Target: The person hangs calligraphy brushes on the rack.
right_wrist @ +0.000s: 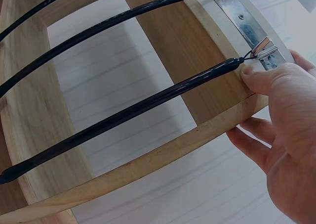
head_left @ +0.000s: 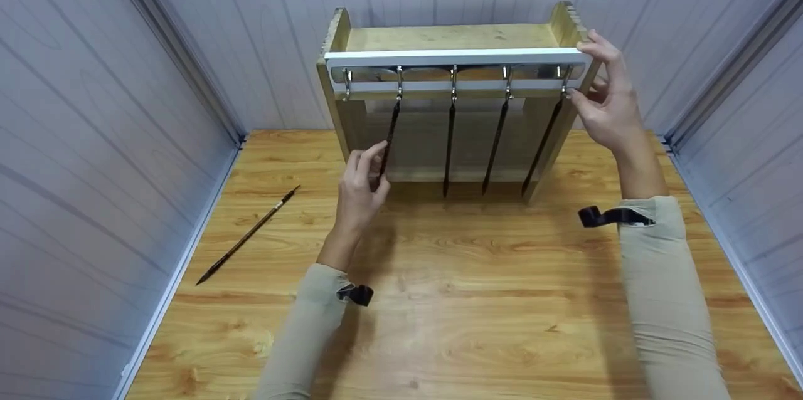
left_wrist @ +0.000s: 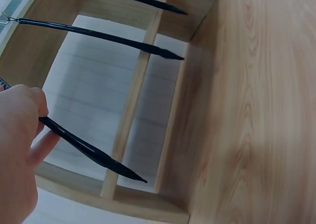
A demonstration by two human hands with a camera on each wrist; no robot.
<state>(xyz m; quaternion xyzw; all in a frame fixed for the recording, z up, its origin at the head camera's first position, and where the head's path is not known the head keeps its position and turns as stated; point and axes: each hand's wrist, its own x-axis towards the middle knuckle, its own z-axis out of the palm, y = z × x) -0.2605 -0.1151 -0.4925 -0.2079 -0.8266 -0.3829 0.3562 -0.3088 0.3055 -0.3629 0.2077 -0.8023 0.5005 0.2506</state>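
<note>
My left hand (head_left: 361,185) pinches the lower part of a dark calligraphy brush (head_left: 394,119), which hangs by its loop from the second hook from the left. In the left wrist view this brush's pointed tip (left_wrist: 121,168) sticks out beyond the fingers. At the right end of the wooden rack (head_left: 448,36), my right hand (head_left: 611,102) grips the edge, thumb near the last hook (head_left: 565,77). From that hook hangs another brush (right_wrist: 128,114). Brushes also hang from the hooks between, while the leftmost hook (head_left: 347,83) bears none.
One more brush (head_left: 248,236) lies slantwise on the wood-grain tabletop (head_left: 452,300), left of the rack. The metal hook rail (head_left: 426,74) runs along a white strip on the rack's upper front. Panelled walls (head_left: 75,155) enclose the left, back and right.
</note>
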